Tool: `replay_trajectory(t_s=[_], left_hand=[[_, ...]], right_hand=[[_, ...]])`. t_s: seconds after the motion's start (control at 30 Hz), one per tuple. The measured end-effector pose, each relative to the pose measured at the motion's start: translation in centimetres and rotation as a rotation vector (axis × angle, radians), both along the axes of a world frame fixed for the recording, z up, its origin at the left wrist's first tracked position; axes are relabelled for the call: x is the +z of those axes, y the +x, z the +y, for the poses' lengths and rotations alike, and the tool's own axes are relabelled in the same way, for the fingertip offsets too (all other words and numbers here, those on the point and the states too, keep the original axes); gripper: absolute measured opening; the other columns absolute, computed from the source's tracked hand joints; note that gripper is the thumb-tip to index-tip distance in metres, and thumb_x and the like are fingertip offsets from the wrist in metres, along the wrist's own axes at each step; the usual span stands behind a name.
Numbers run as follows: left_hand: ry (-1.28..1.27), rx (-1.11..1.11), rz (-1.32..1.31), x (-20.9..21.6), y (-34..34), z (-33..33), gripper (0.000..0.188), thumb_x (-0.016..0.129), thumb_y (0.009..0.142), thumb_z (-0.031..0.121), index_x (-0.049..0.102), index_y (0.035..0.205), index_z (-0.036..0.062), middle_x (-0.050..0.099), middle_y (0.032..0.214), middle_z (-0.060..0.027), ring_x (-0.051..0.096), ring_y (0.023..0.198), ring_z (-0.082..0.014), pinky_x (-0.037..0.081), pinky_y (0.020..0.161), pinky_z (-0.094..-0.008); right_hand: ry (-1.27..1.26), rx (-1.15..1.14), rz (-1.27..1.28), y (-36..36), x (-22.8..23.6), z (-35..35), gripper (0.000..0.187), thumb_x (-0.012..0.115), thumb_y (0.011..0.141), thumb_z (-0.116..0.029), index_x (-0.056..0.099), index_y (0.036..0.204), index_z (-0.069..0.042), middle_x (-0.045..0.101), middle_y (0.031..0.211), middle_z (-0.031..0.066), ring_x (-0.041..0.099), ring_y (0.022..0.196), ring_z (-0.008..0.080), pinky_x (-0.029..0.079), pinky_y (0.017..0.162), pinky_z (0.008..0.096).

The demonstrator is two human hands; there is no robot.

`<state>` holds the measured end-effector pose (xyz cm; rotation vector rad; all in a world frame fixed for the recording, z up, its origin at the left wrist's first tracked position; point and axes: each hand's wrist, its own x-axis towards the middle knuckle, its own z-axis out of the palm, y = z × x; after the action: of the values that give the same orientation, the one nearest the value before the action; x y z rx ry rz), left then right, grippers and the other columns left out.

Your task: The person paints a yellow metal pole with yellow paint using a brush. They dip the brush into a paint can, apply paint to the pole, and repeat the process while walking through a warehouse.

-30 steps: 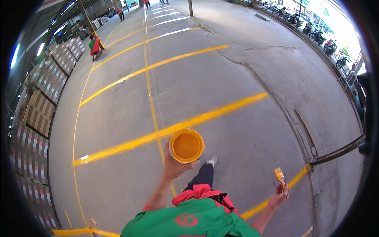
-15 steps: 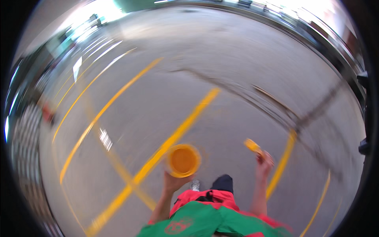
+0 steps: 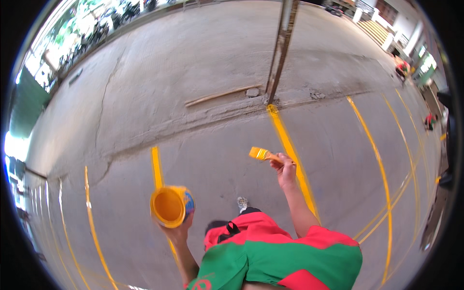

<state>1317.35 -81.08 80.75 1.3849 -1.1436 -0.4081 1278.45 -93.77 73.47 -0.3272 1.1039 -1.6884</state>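
Risk: paint can [image 3: 170,206] tilted, open mouth facing up at camera; more tilt likely slops yellow paint onto concrete floor [image 3: 203,72]. Loaded brush [image 3: 263,154] may drip off line. Left hand [image 3: 178,231] fingers closed round can from below. Right hand [image 3: 285,169] fingers closed on brush handle, bristles left of knuckles, beside yellow line [image 3: 290,145].

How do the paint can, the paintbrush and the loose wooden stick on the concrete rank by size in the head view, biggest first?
1. Paint can, in the left hand
2. Wooden stick, long but thin and farther off, so this rank is unsure
3. Paintbrush, in the right hand
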Motion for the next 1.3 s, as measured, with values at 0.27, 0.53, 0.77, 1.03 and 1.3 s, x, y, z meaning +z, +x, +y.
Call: replay_trajectory(t_s=[0.27,0.53,0.77,1.03,1.3], left_hand=[[0.017,-0.05,0.014,-5.8,7.9,0.8,0.108,0.098,0.061,0.02,0.036,0.147,0.0026,0.051,0.141,-0.0147,0.051,0.133,-0.0264,0.041,0.112,-0.0431],[-0.037,0.046,0.201,-13.5,27.8,-1.4,0.112,0.096,0.061,0.017,0.031,0.151,0.006,0.047,0.144,-0.0153,0.047,0.138,-0.0291,0.038,0.115,-0.0422],[-0.103,0.241,0.087,-20.9,42.4,-0.9,0.114,0.098,0.06,0.016,0.031,0.151,0.0057,0.047,0.146,-0.0153,0.048,0.138,-0.0294,0.039,0.115,-0.042],[-0.036,0.62,0.049,-24.1,56.7,-5.1,0.117,0.101,0.059,0.02,0.028,0.148,-0.0012,0.054,0.139,-0.0154,0.055,0.131,-0.0274,0.044,0.112,-0.0409],[0.055,0.885,0.065,-23.5,73.2,-1.6,0.109,0.098,0.061,0.014,0.029,0.144,0.0006,0.055,0.136,-0.014,0.056,0.129,-0.0264,0.043,0.111,-0.0429]], right_hand=[[0.137,0.071,0.119,9.3,-10.4,0.0,0.026,0.059,0.102,-0.025,0.068,0.108,-0.002,0.073,0.093,0.0072,0.069,0.078,0.0133,0.057,0.068,0.0242],[0.25,0.213,0.123,32.5,-21.9,-6.5,0.028,0.062,0.1,-0.028,0.068,0.109,-0.002,0.072,0.093,0.0081,0.07,0.082,0.0141,0.058,0.068,0.0222],[0.171,0.429,0.171,48.9,-28.7,-15.0,0.033,0.068,0.097,-0.028,0.066,0.112,0.001,0.07,0.097,0.0084,0.069,0.08,0.0153,0.059,0.071,0.0247],[0.188,0.709,0.199,72.6,-34.2,-27.0,0.022,0.065,0.098,-0.023,0.069,0.105,-0.003,0.074,0.092,0.008,0.07,0.076,0.016,0.059,0.064,0.0246],[0.127,1.235,0.201,107.8,-29.0,-25.8,0.015,0.067,0.096,-0.015,0.067,0.105,-0.003,0.072,0.093,0.0103,0.071,0.073,0.0198,0.059,0.066,0.0287]])
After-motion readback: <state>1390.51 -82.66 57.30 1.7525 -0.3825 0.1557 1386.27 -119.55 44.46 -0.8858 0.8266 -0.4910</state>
